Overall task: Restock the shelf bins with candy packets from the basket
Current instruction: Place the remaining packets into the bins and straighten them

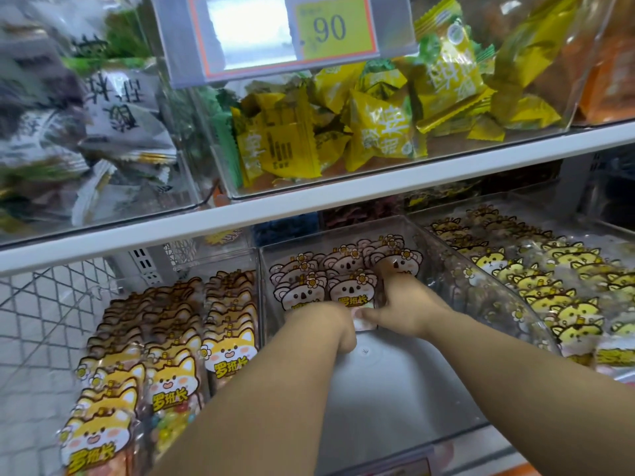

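Evidently mid-placement: koala packets (347,286) stand at the back of the middle bin (395,389). The right hand (402,304) pinches the front one; the left hand (326,324) is curled, its grip unclear. Next, I'd judge: let go and fill the bare front.

Retail shop, sweets aisle. Yellow price tag (335,27) reading 90 is clipped above clear bins (343,182). Bins hold candy packets (378,132) in bulk, on white shelf boards (309,204). Wire mesh panel (51,297) below the upper shelf's left end.
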{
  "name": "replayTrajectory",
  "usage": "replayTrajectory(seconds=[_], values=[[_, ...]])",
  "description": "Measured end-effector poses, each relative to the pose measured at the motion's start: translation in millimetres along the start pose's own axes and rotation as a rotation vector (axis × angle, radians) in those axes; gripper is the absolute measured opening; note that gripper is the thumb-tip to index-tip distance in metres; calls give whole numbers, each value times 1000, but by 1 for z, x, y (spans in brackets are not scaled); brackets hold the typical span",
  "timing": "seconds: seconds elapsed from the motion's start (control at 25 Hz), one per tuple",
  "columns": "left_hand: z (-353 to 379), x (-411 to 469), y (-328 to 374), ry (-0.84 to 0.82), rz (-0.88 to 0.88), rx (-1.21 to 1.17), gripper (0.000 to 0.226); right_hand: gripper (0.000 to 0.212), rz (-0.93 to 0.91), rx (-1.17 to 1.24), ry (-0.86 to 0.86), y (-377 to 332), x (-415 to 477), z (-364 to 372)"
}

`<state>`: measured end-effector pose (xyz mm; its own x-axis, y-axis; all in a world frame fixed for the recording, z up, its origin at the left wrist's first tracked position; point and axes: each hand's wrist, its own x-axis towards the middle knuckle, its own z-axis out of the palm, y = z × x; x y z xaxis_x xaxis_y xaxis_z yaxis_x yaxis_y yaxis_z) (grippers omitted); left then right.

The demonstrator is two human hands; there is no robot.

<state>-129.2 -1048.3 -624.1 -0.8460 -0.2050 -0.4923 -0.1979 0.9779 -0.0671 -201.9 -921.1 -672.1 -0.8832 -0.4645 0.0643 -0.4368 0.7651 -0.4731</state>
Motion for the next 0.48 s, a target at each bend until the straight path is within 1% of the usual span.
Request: replayTrajectory(seconds=[0.08,0.16,0.2,0.24,0.28,0.32,0.36,0.4,0.48], values=[[3,2,0,51,7,7,36,74,-4,-13,3,2,-2,-5],[4,2,-5,192,23,18,26,69,-10,14,75,6,-6,-13],[4,0,-7,280,33,32,21,72,-12,29,118,7,-7,-17],[3,-4,-7,367,41,43,18,77,-19,-6,152,7,-9,-20],[0,-6,-4,451,51,59,17,81,-38,-126,176,5,-10,-24],[-3,-8,-1,528,62,84,21,83,-55,-295,196,1,-10,-26],[-6,-9,3,596,63,115,29,83,-65,-435,209,-2,-9,-29],[-7,-9,6,661,53,153,40,82,-62,-519,200,-6,-5,-32],[-5,-5,7,745,22,281,63,74,-29,-573,107,-14,4,-38]])
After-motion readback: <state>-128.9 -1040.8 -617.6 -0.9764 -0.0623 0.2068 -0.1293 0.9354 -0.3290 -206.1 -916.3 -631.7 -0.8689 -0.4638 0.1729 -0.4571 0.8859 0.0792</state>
